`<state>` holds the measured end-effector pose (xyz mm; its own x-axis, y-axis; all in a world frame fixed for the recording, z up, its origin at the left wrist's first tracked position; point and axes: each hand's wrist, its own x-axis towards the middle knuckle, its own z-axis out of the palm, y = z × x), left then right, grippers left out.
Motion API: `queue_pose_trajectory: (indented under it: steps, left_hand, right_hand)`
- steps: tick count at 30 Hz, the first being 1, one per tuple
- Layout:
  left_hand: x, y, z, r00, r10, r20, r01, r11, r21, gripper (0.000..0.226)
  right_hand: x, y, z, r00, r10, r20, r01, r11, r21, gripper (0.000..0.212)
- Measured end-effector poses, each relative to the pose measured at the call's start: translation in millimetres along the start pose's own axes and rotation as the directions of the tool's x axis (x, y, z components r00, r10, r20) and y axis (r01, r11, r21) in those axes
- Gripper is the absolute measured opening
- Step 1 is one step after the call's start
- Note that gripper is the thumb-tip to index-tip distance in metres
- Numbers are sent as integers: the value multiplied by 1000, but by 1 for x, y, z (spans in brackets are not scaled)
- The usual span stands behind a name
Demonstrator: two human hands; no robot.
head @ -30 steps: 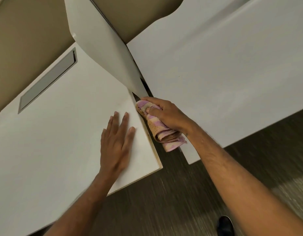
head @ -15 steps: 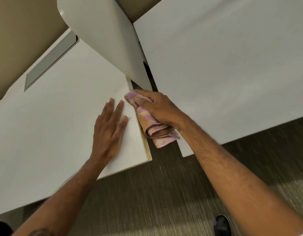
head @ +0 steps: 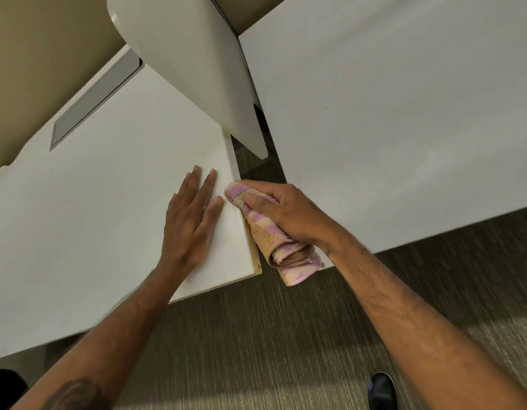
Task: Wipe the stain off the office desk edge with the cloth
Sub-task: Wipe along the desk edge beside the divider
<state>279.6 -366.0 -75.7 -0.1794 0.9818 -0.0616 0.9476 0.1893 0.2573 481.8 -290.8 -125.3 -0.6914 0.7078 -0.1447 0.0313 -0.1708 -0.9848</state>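
Observation:
A white office desk (head: pixel 93 220) fills the left of the head view; its right side edge (head: pixel 254 253) shows a tan wooden strip down to the near corner. My right hand (head: pixel 289 214) is shut on a bunched pink and tan cloth (head: pixel 286 255) and presses it against that edge, about halfway along it. The cloth's loose end hangs below my wrist past the corner. My left hand (head: pixel 191 223) lies flat, fingers together, on the desktop just left of the cloth. No stain is visible.
A white curved divider panel (head: pixel 191 60) rises between this desk and a second white desk (head: pixel 389 113) on the right, with a narrow gap between them. A grey cable slot (head: pixel 93 99) sits at the desk's back. Carpet (head: pixel 271 350) and a dark shoe (head: pixel 382 386) lie below.
My right hand has slid the cloth along the desk's side edge toward the near corner, away from the divider panel. My left hand stays flat on the desktop.

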Motion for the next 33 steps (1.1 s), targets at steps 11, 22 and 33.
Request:
queue_pose_trajectory:
  steps: [11, 22, 33]
  left_hand:
    - [0, -1, 0, 1000, -9, -7, 9, 1000, -6, 56]
    - [-1, 3, 0, 999, -26, -19, 26, 1000, -7, 59]
    - [-3, 6, -2, 1000, -21, 2, 21, 1000, 4, 55]
  right_hand:
    - [-48, 20, 12, 994, -4, 107, -3, 998, 65, 44]
    - [-99, 39, 30, 993, -7, 119, -3, 996, 84, 40]
    - [-105, 41, -6, 992, 100, 72, -112, 975, 193, 34]
